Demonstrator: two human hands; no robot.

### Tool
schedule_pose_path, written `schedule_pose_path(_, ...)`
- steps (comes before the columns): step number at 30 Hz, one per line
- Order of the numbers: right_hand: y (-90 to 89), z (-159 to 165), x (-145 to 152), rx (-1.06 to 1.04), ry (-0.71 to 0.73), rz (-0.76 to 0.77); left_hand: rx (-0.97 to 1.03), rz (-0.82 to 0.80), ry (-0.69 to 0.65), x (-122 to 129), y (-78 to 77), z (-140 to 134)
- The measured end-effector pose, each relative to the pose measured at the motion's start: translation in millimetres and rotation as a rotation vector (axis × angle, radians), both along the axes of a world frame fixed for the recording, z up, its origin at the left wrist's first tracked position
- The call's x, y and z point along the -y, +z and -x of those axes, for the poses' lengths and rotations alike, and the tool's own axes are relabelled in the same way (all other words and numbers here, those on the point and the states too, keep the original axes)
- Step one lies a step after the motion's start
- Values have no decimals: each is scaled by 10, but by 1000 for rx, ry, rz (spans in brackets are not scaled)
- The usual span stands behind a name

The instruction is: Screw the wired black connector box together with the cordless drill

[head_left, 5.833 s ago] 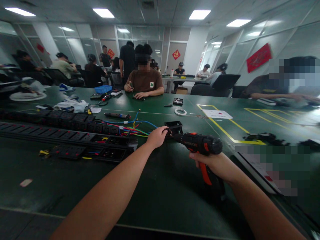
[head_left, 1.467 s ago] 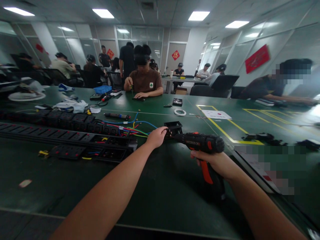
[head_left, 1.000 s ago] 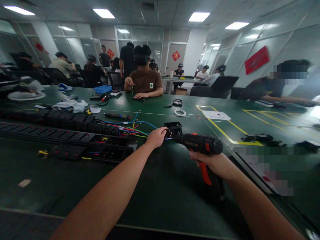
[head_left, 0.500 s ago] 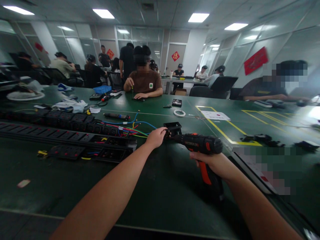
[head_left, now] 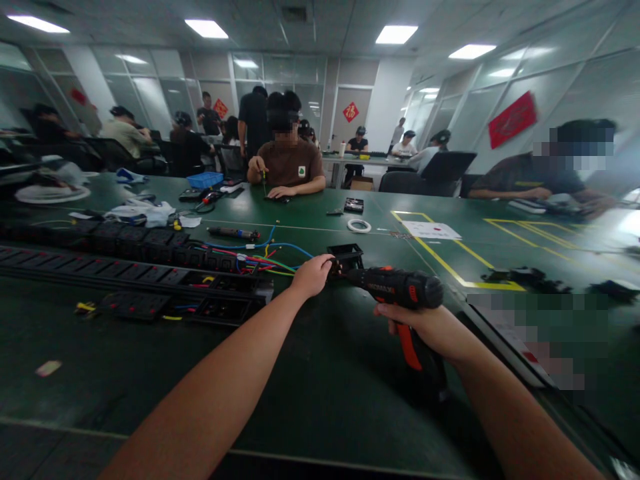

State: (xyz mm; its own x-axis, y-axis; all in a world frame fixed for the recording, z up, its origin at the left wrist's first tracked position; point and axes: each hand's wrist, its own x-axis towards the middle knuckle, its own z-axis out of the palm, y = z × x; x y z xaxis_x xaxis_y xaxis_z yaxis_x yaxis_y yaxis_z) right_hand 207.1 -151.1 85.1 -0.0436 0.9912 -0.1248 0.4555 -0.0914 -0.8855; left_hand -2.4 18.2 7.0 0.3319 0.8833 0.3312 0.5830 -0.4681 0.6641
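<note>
My right hand [head_left: 427, 325] is wrapped round the handle of a black and orange cordless drill [head_left: 400, 287]. The drill points left, with its tip at a small dark part [head_left: 335, 268] that my left hand [head_left: 313, 275] pinches; its exact kind is too small to tell. Coloured wires [head_left: 270, 265] run from the left up to my left hand. Just behind the fingers sits an open black frame [head_left: 346, 252]. To the left lie long black power strip housings [head_left: 120, 272] with rows of sockets, and a shorter black socket section [head_left: 133, 305] in front of them.
A pen-shaped electric screwdriver [head_left: 233, 233], a white ring [head_left: 359, 227] and a paper sheet [head_left: 433, 230] lie beyond my hands on the green table [head_left: 310, 400]. Black parts [head_left: 525, 279] lie at right. A co-worker [head_left: 290, 160] sits opposite, holding a screwdriver.
The drill and my right hand have shifted very slightly left. My left hand stays in place. The co-worker at far right has moved a little.
</note>
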Motion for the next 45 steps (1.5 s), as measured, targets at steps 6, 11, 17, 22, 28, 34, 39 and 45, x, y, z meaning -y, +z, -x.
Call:
schedule_pose_path(6,4,-6,6,1,4,-24,0,-8,0,-7,-15,0)
schedule_pose_path(11,29,6,10,23,-8,-3,0,-11,-1,-9,-14,2)
schedule_pose_path(17,10,-4,2,7,0,-19,-2,3,1,10,9,3)
schedule_pose_path(22,43,22,17,56,-21,-10,-6,11,4,17,20,3)
schedule_pose_path(28,50,31,9,59,-31,5,4,-11,-3,5,8,4)
schedule_pose_path(34,26,13,2,42,-36,1,11,-17,-4,-24,-29,-1)
schedule_pose_path(39,51,33,12,51,-35,11,7,-22,-7,-19,-29,4)
schedule_pose_path(45,63,53,28,58,-19,15,-7,-10,-2,1,0,5)
